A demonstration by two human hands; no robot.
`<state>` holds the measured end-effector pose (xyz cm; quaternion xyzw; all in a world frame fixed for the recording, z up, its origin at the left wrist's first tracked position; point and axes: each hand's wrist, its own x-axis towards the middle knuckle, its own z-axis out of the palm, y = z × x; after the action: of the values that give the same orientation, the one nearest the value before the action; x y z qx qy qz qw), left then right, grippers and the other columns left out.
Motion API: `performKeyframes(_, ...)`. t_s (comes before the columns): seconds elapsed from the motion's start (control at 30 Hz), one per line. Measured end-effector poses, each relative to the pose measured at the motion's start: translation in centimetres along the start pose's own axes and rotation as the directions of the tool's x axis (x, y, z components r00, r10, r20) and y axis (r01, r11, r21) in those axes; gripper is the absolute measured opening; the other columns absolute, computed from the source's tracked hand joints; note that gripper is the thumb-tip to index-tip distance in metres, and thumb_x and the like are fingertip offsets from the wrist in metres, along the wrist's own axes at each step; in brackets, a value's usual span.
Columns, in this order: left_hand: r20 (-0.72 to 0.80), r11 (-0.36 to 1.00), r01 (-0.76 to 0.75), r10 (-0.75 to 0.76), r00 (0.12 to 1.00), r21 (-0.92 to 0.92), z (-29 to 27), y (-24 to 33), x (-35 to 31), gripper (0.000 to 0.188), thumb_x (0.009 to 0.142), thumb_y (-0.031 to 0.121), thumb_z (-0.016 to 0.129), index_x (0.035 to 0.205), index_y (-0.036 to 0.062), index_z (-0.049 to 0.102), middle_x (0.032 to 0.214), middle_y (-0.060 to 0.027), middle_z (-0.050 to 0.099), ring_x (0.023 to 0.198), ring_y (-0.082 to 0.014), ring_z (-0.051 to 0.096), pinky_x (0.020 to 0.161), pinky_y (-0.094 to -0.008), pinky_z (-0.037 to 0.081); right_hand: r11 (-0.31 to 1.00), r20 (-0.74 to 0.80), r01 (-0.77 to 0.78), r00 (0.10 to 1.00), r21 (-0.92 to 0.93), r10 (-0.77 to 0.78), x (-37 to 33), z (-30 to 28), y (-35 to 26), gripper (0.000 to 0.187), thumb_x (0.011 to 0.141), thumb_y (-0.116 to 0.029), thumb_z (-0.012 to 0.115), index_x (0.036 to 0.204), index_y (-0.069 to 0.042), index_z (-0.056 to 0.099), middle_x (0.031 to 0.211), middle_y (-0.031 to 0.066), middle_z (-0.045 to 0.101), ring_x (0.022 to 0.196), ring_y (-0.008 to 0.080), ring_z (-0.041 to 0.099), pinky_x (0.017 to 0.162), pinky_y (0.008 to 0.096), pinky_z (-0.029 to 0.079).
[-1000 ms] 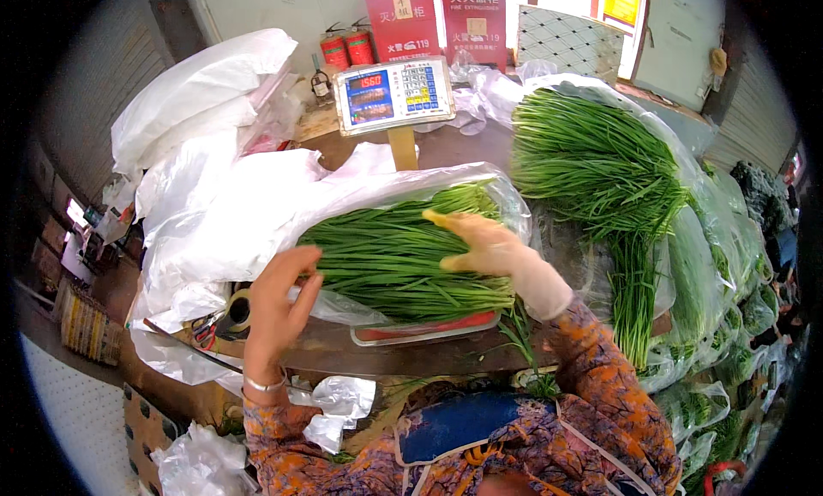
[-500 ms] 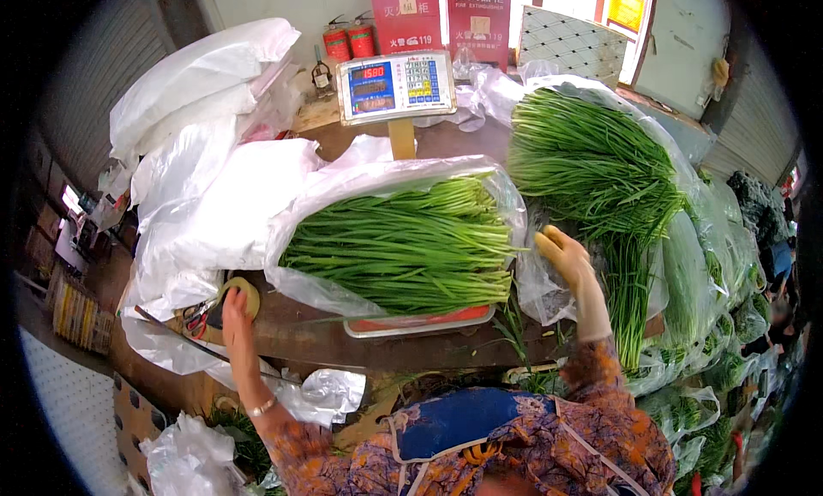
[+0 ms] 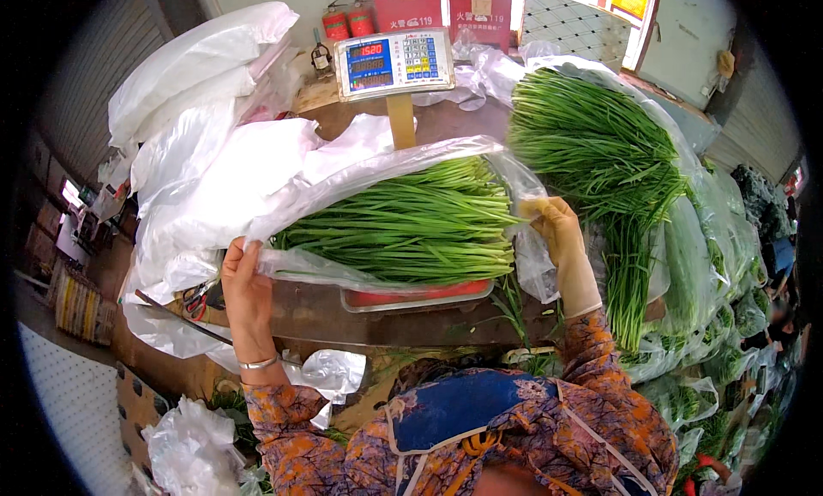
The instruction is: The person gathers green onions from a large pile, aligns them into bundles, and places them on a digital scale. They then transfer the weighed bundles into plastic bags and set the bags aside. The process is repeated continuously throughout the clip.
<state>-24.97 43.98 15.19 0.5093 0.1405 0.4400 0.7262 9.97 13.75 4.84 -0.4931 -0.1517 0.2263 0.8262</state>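
Observation:
A thick bundle of long green chives [image 3: 403, 226] lies lengthwise in a clear plastic bag [image 3: 343, 172] on the scale's pan [image 3: 420, 299]. My bare left hand [image 3: 244, 269] pinches the bag's edge at its left end, beyond the leaf tips. At the right, by the pale stem ends, my right hand [image 3: 557, 230] in a cream rubber glove has its fingers closed on the bag's other edge. The display [image 3: 395, 63] of the scale stands on a post behind the bundle. Red-handled scissors [image 3: 197, 303] lie beside my left hand.
More chives [image 3: 591, 144] in an open bag are heaped at the right, with several bagged bundles beyond. White plastic sacks [image 3: 206, 67] are stacked at the far left. Two red fire extinguishers [image 3: 348, 22] and a bottle [image 3: 321, 57] stand at the back.
My left hand has left the tape roll and moved up to grip the bag's left edge. My right hand has moved up and taken hold of its right edge.

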Motion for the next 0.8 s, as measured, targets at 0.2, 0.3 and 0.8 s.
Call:
performKeyframes(0.2,0.071,0.991,-0.060,0.069,0.995,-0.121,2.7,1.7,1.3,0.022,0.084,0.005,0.054,0.106,0.0010,0.055,0.089,-0.0043,0.061,0.076,-0.0095,0.057,0.065,-0.0216,0.047,0.957,0.040,-0.150,0.989,0.247,0.145,1.4,0.5,0.2,0.021,0.085,-0.020,0.056,0.098,-0.004,0.053,0.096,0.0111,0.059,0.089,0.0234,0.059,0.076,0.0345,0.048)
performKeyframes(0.3,0.191,0.976,-0.081,0.120,0.974,-0.204,4.1,2.1,2.5,0.031,0.085,0.003,0.053,0.115,-0.0009,0.051,0.087,-0.0047,0.059,0.062,-0.0057,0.047,0.053,-0.0174,0.038,0.957,0.011,-0.277,0.961,0.083,0.277,2.8,1.1,0.1,0.026,0.085,-0.023,0.058,0.102,-0.004,0.054,0.088,0.0057,0.059,0.069,0.0125,0.056,0.048,0.0206,0.040)
performKeyframes(0.8,0.252,0.897,-0.425,0.386,0.888,0.124,12.1,-5.0,3.3,0.062,0.078,-0.006,0.052,0.135,0.0044,0.029,0.135,-0.0130,0.038,0.112,-0.0156,0.045,0.093,-0.0282,0.038,0.390,0.337,0.349,0.936,-0.852,-0.101,2.8,14.3,-1.1,0.039,0.082,-0.029,0.059,0.118,-0.016,0.053,0.085,0.0085,0.064,0.067,0.0260,0.060,0.065,0.0339,0.048)
